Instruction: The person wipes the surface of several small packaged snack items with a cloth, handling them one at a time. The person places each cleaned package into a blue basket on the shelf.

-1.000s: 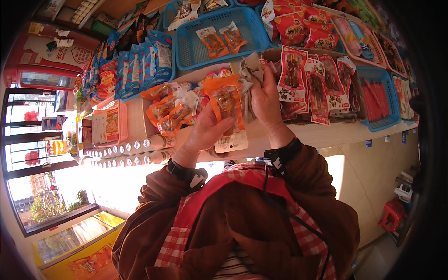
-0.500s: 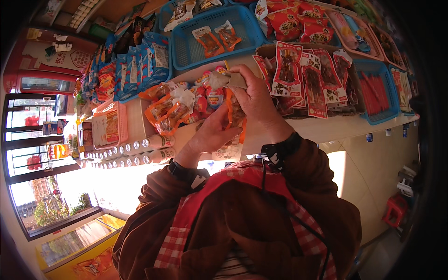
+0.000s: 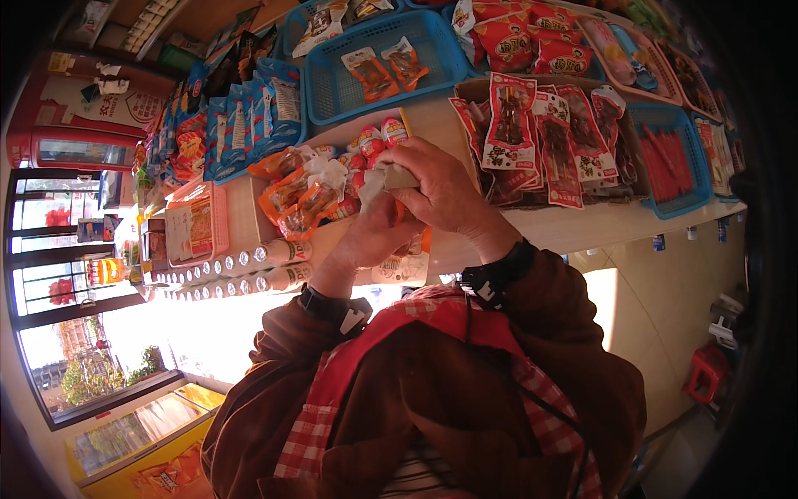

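My right hand [image 3: 440,187] pinches a small greyish-beige cloth [image 3: 401,176], bunched over the top of my left hand's fingers. My left hand [image 3: 372,237] is closed on an orange-edged snack packet [image 3: 427,241], most of which the hands cover. Both hands are over the near side of a shallow carton [image 3: 320,133]. In it, to the left, lie several orange-edged clear snack packets [image 3: 303,208]. Red-and-white egg-shaped sweets [image 3: 371,143] sit behind my hands.
A blue basket [image 3: 332,104] with two orange packets stands behind the carton. To the right is a cardboard box of red-and-white snack packs [image 3: 565,150], then a blue basket of red sticks [image 3: 669,162]. Several white-capped bottles [image 3: 283,251] line the counter's near left edge.
Both hands have shifted slightly, the right one down and toward the left. The cloth has come lower over the left fingers. More egg sweets show behind; less of the held packet shows.
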{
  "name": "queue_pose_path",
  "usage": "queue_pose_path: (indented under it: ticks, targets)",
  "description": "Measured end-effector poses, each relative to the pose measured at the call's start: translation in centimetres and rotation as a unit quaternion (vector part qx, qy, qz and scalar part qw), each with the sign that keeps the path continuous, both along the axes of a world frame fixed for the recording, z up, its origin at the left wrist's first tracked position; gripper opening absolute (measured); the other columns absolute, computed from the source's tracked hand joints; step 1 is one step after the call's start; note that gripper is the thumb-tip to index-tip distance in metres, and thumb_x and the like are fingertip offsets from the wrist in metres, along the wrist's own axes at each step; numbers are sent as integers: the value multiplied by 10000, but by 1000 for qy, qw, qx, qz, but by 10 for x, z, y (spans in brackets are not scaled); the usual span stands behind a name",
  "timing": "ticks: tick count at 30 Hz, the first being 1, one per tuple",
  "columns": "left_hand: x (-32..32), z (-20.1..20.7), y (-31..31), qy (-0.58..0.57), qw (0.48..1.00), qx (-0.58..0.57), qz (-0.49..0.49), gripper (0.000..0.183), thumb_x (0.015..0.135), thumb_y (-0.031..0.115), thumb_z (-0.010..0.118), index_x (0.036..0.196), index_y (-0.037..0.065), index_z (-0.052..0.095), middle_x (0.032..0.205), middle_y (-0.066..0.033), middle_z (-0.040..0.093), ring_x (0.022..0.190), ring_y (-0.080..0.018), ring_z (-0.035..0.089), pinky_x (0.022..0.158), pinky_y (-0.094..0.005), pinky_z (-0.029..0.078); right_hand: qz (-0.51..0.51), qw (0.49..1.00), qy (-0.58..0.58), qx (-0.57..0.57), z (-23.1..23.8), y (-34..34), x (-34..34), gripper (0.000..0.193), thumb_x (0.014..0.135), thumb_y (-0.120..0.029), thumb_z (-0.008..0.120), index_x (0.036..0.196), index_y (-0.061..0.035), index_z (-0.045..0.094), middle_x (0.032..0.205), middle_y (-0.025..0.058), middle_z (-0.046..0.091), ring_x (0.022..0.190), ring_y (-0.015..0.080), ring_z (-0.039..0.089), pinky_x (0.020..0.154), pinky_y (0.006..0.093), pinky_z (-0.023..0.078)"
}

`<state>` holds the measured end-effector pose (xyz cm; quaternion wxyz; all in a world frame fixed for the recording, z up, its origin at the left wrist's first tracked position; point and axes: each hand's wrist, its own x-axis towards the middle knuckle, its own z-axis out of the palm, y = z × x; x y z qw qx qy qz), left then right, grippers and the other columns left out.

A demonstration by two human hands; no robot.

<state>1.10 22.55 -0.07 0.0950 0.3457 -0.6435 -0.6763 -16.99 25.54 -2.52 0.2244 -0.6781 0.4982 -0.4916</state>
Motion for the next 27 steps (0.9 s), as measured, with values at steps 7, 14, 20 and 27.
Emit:
queue_pose_path:
  ticks: [7, 14, 20, 27]
  targets:
    - [0, -14, 5, 124, 992, -6, 3, 542, 907, -19, 687, 1399, 38, 467, 1158, -29, 618, 984, -84, 610, 803, -261, 540, -175, 962, -197, 67, -17, -21, -24, 305, 983, -255, 636, 1160, -7, 650, 983, 192, 709, 913, 325, 704, 778, 395, 537]
    - [6, -29, -17, 87, 979, 6, 182, 423, 953, 20, 688, 1354, 21, 553, 1184, -40, 669, 1057, -127, 638, 906, -282, 538, -49, 935, -340, 85, -3, -5, -29, 380, 962, -169, 582, 1309, -19, 541, 1173, 133, 645, 1053, 215, 631, 892, 330, 499]
    - [-3, -38, -16, 90, 979, -136, 123, 411, 870, 4, 686, 1270, 53, 602, 1143, -43, 687, 1012, -161, 666, 851, -325, 540, 37, 970, -227, 76, -1, 9, 13, 516, 797, 55, 586, 1296, -44, 501, 1187, 147, 610, 1093, 294, 624, 923, 363, 506]
    - [-10, -38, -16, 4, 958, -271, 98, 380, 853, 84, 681, 1227, 41, 629, 1053, -120, 690, 937, -281, 681, 816, -364, 533, -75, 993, -88, 21, -4, 6, 6, 410, 742, 68, 667, 1123, -58, 583, 1140, 149, 601, 1047, 384, 610, 873, 424, 520]
